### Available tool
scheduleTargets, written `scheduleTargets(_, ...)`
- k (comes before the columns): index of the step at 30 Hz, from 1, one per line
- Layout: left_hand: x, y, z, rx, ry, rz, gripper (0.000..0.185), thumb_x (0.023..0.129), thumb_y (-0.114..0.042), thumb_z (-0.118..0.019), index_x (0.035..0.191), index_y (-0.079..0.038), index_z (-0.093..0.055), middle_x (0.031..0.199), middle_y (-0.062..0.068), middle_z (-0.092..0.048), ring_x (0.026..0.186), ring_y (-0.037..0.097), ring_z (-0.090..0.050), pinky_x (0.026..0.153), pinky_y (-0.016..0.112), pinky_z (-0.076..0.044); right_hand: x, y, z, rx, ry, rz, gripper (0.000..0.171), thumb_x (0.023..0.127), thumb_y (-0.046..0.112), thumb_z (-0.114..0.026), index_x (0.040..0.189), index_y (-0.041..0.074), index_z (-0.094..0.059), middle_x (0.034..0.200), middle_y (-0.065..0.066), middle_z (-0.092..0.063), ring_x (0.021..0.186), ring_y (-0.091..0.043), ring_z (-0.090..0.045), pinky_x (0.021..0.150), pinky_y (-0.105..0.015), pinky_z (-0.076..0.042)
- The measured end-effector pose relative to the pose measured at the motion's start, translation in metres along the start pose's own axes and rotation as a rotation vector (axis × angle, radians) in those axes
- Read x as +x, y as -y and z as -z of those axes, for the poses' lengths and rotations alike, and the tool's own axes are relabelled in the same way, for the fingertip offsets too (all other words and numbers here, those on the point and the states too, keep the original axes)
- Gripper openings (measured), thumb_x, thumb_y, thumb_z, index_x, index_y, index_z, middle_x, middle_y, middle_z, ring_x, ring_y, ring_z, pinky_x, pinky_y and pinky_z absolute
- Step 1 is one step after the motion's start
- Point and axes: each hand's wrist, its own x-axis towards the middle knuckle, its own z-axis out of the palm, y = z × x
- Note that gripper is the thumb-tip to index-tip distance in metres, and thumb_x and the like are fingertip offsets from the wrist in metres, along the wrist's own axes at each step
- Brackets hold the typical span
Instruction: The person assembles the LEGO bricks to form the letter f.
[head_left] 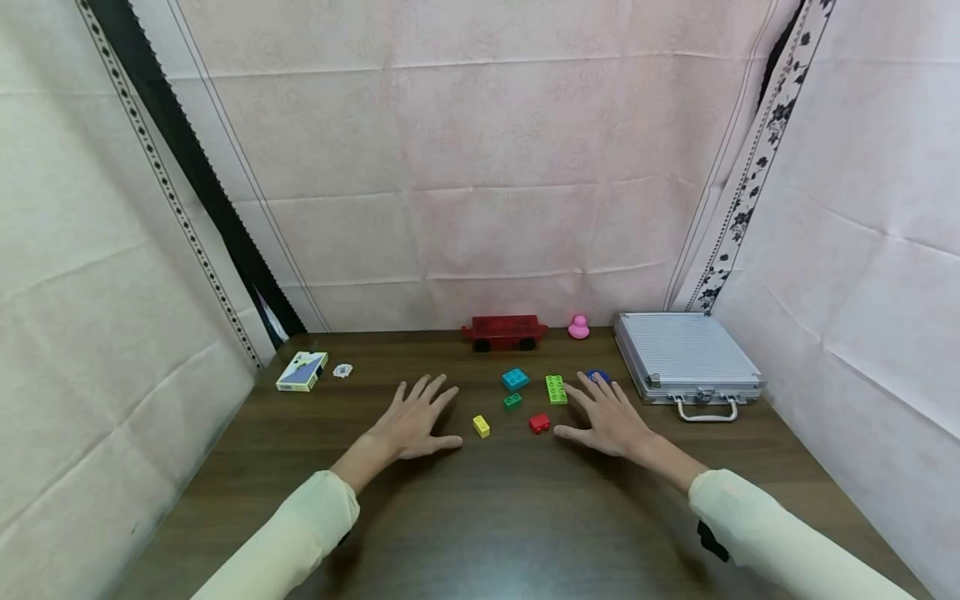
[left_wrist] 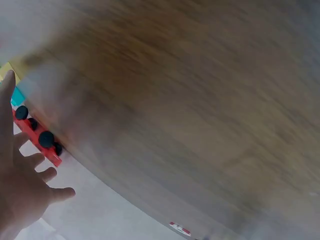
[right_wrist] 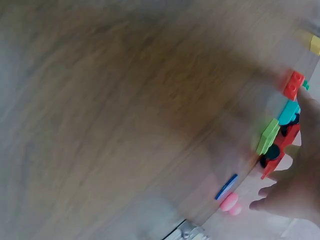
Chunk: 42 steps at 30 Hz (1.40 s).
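Both hands are spread above the table with nothing held. The left hand (head_left: 416,421) is left of a small yellow brick (head_left: 482,427). Close by the right hand (head_left: 606,417) lie a red brick (head_left: 539,423) and a lime green brick (head_left: 556,389). A blue piece (head_left: 597,376) is partly hidden behind the right fingers. Between the hands, farther back, are a light blue brick (head_left: 515,380) and a small dark green brick (head_left: 512,401). In the right wrist view the red brick (right_wrist: 294,85) shows its studs near the thumb.
A red wheeled wagon (head_left: 505,332) and a pink duck-like figure (head_left: 578,326) stand at the table's back edge. A silver case (head_left: 688,358) sits at the right, handle forward. At the left lie a small card box (head_left: 302,371) and a white piece (head_left: 342,370). Cloth walls enclose the table (head_left: 480,525).
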Motion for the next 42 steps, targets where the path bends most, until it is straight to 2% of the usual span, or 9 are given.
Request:
scheduleTargets(4,0.005,-0.009,0.0,-0.031,0.014,-0.038,0.084,0.097,-0.064,-0.062,0.162,-0.015,-0.037,0.167,0.016,-0.029,0.153,0.042,-0.025,0.116,0.072,-0.021,0.001,0.008,-0.002,0.03,-0.022,0.066,0.076,0.093,0.054,-0.073,0.149,0.006,-0.055,0.156,-0.029,-0.042,0.146,-0.054,-0.033,0.114,-0.072,-0.025)
scheduleTargets(8,0.009,-0.018,0.002,-0.072,0.009,-0.115,0.073,0.101,-0.052,-0.065,0.159,-0.014,-0.041,0.161,0.016,-0.039,0.15,0.041,-0.031,0.114,0.069,-0.028,0.004,0.016,-0.002,0.059,-0.027,0.123,0.068,0.093,0.043,-0.078,0.146,0.004,-0.058,0.151,-0.03,-0.048,0.142,-0.051,-0.041,0.113,-0.067,-0.032)
scheduleTargets(11,0.013,-0.021,0.0,-0.112,-0.013,-0.188,0.064,0.101,-0.04,-0.069,0.155,-0.011,-0.048,0.152,0.014,-0.048,0.143,0.036,-0.041,0.112,0.062,-0.037,0.005,0.023,-0.004,0.091,0.004,0.142,0.06,0.095,0.033,-0.079,0.145,0.004,-0.06,0.147,-0.026,-0.053,0.137,-0.044,-0.049,0.11,-0.061,-0.04)
scheduleTargets(16,0.019,-0.024,-0.007,-0.163,-0.025,-0.239,0.047,0.102,-0.027,-0.071,0.145,-0.011,-0.06,0.14,0.007,-0.057,0.133,0.025,-0.05,0.105,0.048,-0.048,0.008,0.033,-0.007,0.14,0.075,0.139,0.047,0.097,0.019,-0.076,0.141,0.008,-0.064,0.141,-0.016,-0.061,0.13,-0.033,-0.058,0.102,-0.053,-0.05)
scheduleTargets(22,0.023,-0.029,-0.009,-0.235,-0.062,-0.238,0.031,0.101,-0.016,-0.071,0.132,-0.013,-0.07,0.129,0.001,-0.066,0.128,0.021,-0.055,0.106,0.043,-0.049,0.013,0.035,-0.013,0.152,0.075,0.171,0.031,0.096,0.008,-0.075,0.126,0.014,-0.072,0.126,-0.007,-0.069,0.117,-0.025,-0.066,0.093,-0.047,-0.056)
scheduleTargets(26,0.025,-0.03,-0.011,-0.253,-0.094,-0.213,0.025,0.099,-0.013,-0.073,0.124,-0.016,-0.074,0.121,-0.002,-0.07,0.12,0.017,-0.06,0.101,0.04,-0.052,0.016,0.037,-0.014,0.161,0.082,0.166,0.024,0.097,0.009,-0.075,0.12,0.016,-0.074,0.122,-0.005,-0.071,0.111,-0.021,-0.069,0.09,-0.044,-0.058)
scheduleTargets(29,0.026,-0.031,-0.012,-0.285,-0.085,-0.182,0.022,0.098,-0.016,-0.075,0.121,-0.017,-0.075,0.114,-0.004,-0.071,0.112,0.015,-0.062,0.095,0.037,-0.054,0.017,0.039,-0.013,0.169,0.096,0.165,0.025,0.098,0.013,-0.074,0.123,0.015,-0.073,0.122,-0.006,-0.071,0.108,-0.02,-0.069,0.088,-0.043,-0.058)
scheduleTargets(35,0.029,-0.034,-0.013,-0.389,-0.02,-0.135,0.032,0.099,-0.024,-0.074,0.13,-0.016,-0.072,0.096,-0.008,-0.064,0.091,0.015,-0.059,0.076,0.031,-0.05,0.018,0.041,-0.012,0.196,0.128,0.142,0.035,0.105,0.02,-0.065,0.14,0.018,-0.066,0.127,-0.01,-0.068,0.106,-0.02,-0.067,0.086,-0.047,-0.059)
scheduleTargets(42,0.031,-0.035,-0.015,-0.464,-0.004,-0.108,0.033,0.097,-0.028,-0.077,0.127,-0.013,-0.073,0.086,-0.012,-0.064,0.077,0.008,-0.056,0.067,0.025,-0.048,0.019,0.04,-0.013,0.233,0.144,0.132,0.03,0.107,0.022,-0.061,0.136,0.017,-0.068,0.124,-0.004,-0.07,0.113,-0.021,-0.066,0.095,-0.05,-0.055)
